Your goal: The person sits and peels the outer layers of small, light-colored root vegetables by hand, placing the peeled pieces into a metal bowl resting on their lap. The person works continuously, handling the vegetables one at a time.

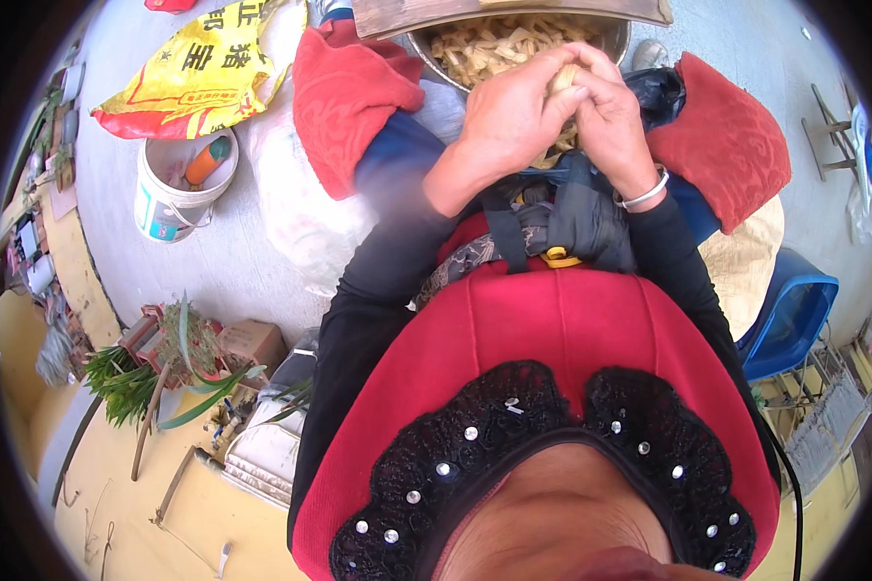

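Note:
My left hand (510, 114) and my right hand (610, 118) are brought together in front of me, fingers curled in. A pale yellowish piece (562, 79) shows between them, gripped at the thumbs and fingers. Its exact kind cannot be made out. Just beyond and below the hands stands a round metal basin (618, 46), filled with many pale tan cut strips (489, 46). Across the basin's far side lies a wooden board (513, 12). A light-coloured bangle (644, 191) circles my right wrist.
Red cloths (354, 102) (727, 140) cover both my knees. Leftward are a yellow and red printed bag (199, 73) and a white bucket (170, 211) holding an orange object with a green end (208, 162). A blue plastic tub (794, 310) stands right; potted plants (126, 382) sit lower left.

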The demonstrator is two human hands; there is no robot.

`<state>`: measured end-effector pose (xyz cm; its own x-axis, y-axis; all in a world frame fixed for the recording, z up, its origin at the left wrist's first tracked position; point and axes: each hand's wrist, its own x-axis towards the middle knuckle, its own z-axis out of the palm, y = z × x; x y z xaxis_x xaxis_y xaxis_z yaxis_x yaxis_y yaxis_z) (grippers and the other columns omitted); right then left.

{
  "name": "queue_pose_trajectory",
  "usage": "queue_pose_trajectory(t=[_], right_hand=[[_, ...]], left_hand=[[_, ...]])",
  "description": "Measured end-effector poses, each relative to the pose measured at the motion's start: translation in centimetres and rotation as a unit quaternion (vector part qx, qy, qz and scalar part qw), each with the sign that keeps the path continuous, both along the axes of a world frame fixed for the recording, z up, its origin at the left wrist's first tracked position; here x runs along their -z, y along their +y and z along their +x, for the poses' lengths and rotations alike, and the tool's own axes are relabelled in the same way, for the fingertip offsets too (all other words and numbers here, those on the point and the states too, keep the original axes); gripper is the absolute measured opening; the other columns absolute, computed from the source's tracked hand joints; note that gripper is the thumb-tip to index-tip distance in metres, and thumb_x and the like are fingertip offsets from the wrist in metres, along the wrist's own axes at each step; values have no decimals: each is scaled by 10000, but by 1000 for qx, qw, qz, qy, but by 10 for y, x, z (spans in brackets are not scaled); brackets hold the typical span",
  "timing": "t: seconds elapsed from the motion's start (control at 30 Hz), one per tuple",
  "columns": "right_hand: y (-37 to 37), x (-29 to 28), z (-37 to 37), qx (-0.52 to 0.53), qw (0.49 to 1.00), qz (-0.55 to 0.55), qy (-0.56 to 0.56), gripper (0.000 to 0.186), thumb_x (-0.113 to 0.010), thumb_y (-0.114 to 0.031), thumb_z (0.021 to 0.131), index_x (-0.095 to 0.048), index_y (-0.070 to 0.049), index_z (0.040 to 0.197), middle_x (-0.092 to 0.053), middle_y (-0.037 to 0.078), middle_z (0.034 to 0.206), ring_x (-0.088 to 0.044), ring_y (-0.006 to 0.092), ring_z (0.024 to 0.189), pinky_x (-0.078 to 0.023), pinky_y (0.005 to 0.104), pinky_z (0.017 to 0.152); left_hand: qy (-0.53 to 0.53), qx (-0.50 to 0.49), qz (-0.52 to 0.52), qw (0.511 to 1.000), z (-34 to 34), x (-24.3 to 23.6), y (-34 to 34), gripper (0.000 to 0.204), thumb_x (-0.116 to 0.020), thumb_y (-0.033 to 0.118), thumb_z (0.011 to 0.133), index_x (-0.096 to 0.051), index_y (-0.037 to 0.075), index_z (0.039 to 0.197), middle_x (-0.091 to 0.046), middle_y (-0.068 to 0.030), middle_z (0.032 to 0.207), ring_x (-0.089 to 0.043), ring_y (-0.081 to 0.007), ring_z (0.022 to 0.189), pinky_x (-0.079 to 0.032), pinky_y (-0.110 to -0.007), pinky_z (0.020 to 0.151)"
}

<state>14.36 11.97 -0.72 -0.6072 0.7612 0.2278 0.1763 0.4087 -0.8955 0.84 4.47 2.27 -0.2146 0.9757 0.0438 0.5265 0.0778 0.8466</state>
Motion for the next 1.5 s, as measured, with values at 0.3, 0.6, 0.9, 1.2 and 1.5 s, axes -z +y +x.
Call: queue_pose_trajectory(t=[0.3,0.6,0.9,1.2,1.5], right_hand=[[5,-10,-4,40,992,-71,100,109,-631,-18,862,-693,35,934,-586,106,1197,-563,201,1064,-433,296,930],[30,2,11,-36,886,-402,230,372,-501,-234,1004,-527,-16,1305,-555,95,1291,-538,201,1184,-425,329,984],[38,-42,24,-170,961,-154,-153,221,-611,-202,940,-643,14,978,-569,18,751,-515,89,711,-456,252,661],[28,-46,34,-187,971,-79,-129,169,-627,-149,925,-628,19,943,-527,52,714,-491,109,665,-437,263,611],[30,-59,28,-231,963,-22,-134,151,-637,-155,909,-641,-6,937,-591,115,732,-584,214,672,-475,302,640]], left_hand=[[-463,-89,-34,881,13,36,12,246,-459,238,1008,-579,44,1101,-546,-15,668,-466,-62,553,-400,-213,504],[-113,-67,12,991,7,27,-30,182,-552,205,952,-577,47,866,-580,-107,628,-580,-266,548,-440,-378,512],[94,-34,91,991,-8,6,-25,87,-615,141,913,-620,62,950,-609,-147,726,-621,-326,659,-482,-365,570],[-333,36,-100,937,-19,3,-38,206,-570,188,979,-651,40,861,-535,54,649,-401,-17,557,-318,-191,488],[-376,100,-40,920,-14,-3,-12,238,-618,195,948,-587,39,1126,-625,-5,894,-583,-68,807,-471,-225,696]])
